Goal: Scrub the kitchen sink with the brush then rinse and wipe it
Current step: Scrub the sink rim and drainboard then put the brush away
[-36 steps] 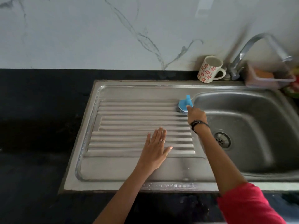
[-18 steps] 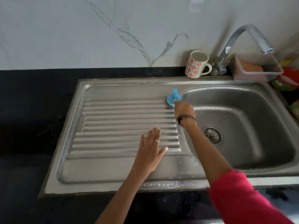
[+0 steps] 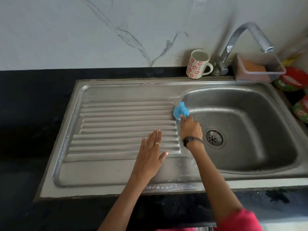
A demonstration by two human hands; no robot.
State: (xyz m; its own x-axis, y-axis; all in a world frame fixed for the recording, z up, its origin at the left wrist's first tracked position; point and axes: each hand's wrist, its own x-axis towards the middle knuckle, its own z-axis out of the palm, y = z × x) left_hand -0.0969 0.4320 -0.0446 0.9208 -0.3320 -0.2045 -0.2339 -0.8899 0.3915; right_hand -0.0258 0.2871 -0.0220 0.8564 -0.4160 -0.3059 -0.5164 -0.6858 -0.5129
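The blue brush (image 3: 180,111) sits on the sink (image 3: 116,170) at the far end of the ridge between drainboard and basin, gripped from the near side by the right hand (image 3: 190,129), whose fingers curl round its handle. The left hand (image 3: 150,155) lies flat on the sink's ribbed drainboard, fingers straight and together, holding nothing. Behind the sink stand a flowered mug (image 3: 198,66), the tap (image 3: 240,45) and a clear tub (image 3: 261,70) beside it.
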